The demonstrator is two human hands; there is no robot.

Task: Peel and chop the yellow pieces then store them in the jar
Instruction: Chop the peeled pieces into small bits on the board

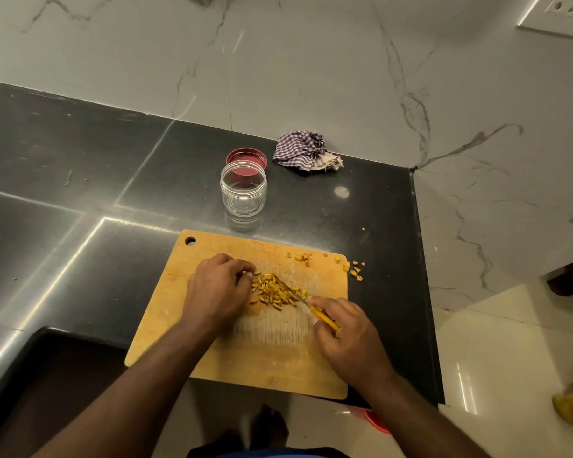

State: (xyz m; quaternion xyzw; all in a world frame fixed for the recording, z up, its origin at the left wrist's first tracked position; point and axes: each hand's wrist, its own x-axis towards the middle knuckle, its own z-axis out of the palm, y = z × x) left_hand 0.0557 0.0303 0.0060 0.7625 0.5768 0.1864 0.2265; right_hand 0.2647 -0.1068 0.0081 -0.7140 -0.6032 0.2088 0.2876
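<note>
the yellow pieces [273, 290] lie in a loose heap at the centre of the frame, on the upper middle of a wooden cutting board [268, 358]. they are short, thin sticks and small chunks, deep yellow to orange, some with darker ends. a few more scraps [303, 257] sit near the board's upper right edge, and some crumbs [356, 271] lie just off that corner on the black counter [80, 180].

the left hand [217, 287] rests on the board just left of the heap, its fingers [245, 271] curled with the tips touching the pile's left edge; whether they pinch a piece cannot be told. the right hand [348, 332], lower right of the heap, grips the yellow handle of a small knife [306, 304], whose blade runs up and left through the pieces.

above the board, near the frame's middle, stands a clear jar [243, 190], open and with nothing inside. its dark red lid [246, 158] lies just behind it. to the right of the lid sits a crumpled checked cloth [303, 150] against the marble wall.
</note>
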